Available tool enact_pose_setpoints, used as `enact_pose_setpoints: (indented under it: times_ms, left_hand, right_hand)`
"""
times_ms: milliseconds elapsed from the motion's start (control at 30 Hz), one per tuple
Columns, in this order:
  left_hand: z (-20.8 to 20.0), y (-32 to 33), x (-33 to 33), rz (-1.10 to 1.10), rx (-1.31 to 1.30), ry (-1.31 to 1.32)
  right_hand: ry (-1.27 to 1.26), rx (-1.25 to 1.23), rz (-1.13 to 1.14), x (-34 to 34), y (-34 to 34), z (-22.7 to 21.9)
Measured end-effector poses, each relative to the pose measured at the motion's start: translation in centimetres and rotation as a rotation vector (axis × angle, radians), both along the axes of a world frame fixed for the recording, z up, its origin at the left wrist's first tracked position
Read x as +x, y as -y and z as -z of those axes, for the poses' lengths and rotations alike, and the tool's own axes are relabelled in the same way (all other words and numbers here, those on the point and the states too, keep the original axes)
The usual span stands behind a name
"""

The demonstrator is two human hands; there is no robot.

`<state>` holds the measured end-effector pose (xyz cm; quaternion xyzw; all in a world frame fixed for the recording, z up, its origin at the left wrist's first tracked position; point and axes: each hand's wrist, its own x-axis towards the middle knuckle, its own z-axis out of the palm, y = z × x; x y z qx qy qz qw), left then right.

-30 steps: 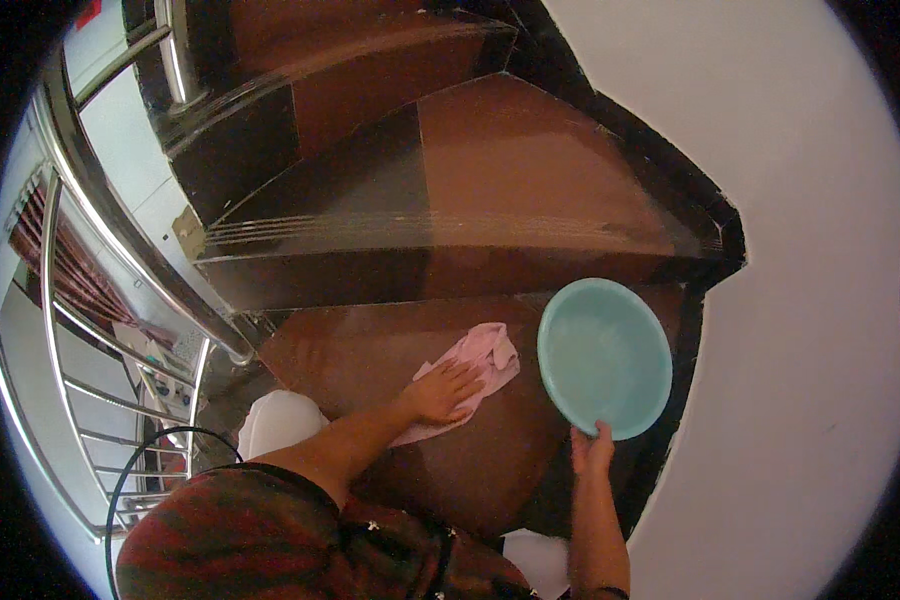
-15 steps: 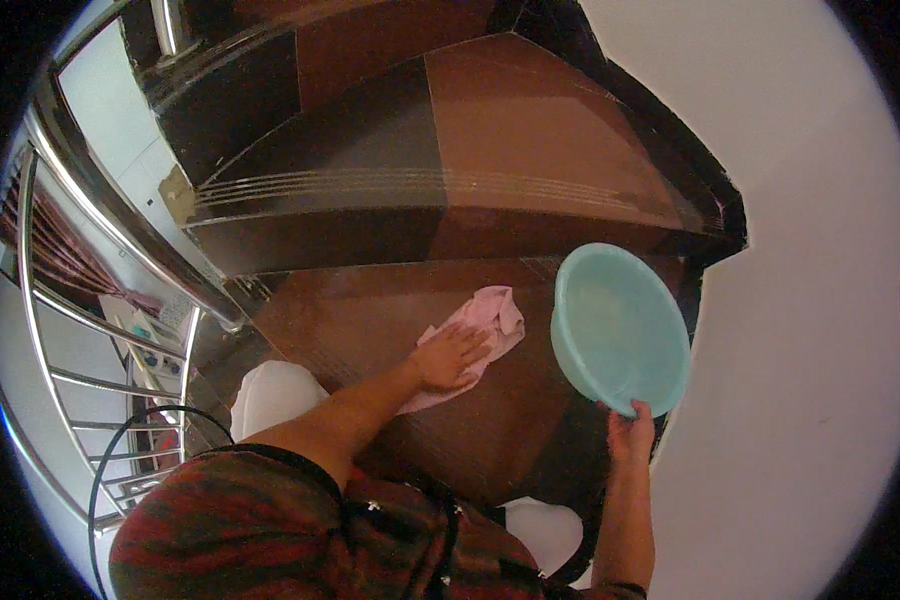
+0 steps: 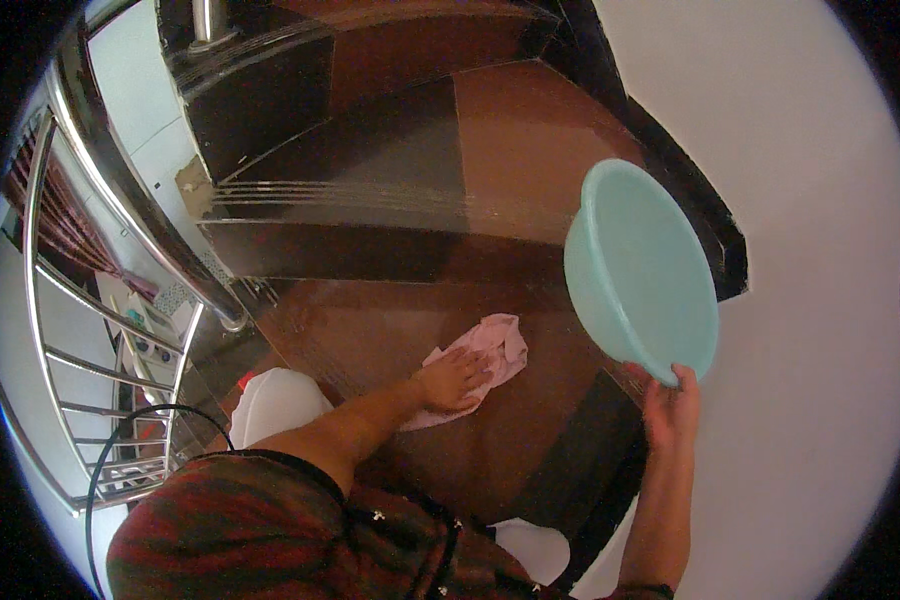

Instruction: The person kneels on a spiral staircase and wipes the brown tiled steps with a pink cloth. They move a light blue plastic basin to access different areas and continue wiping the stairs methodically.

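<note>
My left hand (image 3: 452, 380) lies flat with its fingers stretched out on a crumpled pink cloth (image 3: 506, 345). The cloth is spread on the reddish-brown stair tread (image 3: 400, 310). To the right, my right hand (image 3: 673, 405) grips the near rim of a light green plastic basin (image 3: 645, 270), with the thumb over the edge. The basin is tilted and appears held up off the tread, overlapping the step above in view. No object shows inside it, though I cannot tell whether it holds water.
Dark and brown steps (image 3: 370, 170) rise ahead. A metal handrail (image 3: 120, 180) with bars runs along the left, and a white wall (image 3: 810, 300) stands at the right. Rounded white shapes (image 3: 280, 405) sit near my body, one with a red spot behind it.
My right hand has raised the basin and moved it forward and slightly right. My left hand stays on the cloth, nearly in the same place. The view has shifted a little.
</note>
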<state>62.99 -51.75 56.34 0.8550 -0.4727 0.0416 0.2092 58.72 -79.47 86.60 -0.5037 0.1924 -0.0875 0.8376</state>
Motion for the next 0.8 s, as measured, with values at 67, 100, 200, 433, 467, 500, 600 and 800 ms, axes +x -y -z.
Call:
enact_pose_setpoints:
  times_ms: [67, 100, 200, 433, 467, 500, 600, 800]
  left_hand:
    - [0.1, 0.0, -0.1, -0.01, -0.016, 0.023]
    - [0.1, -0.1, -0.1, -0.014, -0.016, 0.029]
    - [0.0, -0.1, -0.3, -0.03, -0.037, 0.011]
    - [-0.8, -0.2, -0.4, -0.022, 0.06, -0.049]
    - [-0.9, -0.2, -0.5, -0.026, 0.056, -0.049]
    - [-1.0, -0.1, -0.6, -0.032, 0.053, -0.049]
    - [-1.3, 0.2, -0.4, -0.037, 0.045, -0.058]
    - [-1.3, 1.5, 0.6, -0.059, 0.018, -0.076]
  right_hand:
    - [0.009, 0.004, -0.044, 2.0, -1.2, -0.4]
    - [0.005, 0.006, -0.05, 3.0, -2.0, -0.3]
    - [0.029, 0.057, -0.101, 6.2, -4.7, 0.0]
    - [0.0, 0.054, -0.155, 11.9, -10.7, 1.2]
    - [-0.023, 0.026, -0.141, 12.6, -11.4, 1.6]
    - [-0.029, 0.024, -0.121, 13.4, -12.1, 1.9]
    - [-0.017, 0.041, -0.164, 15.0, -13.2, 2.5]
    - [0.038, 0.01, -0.269, 16.6, -13.9, 3.1]
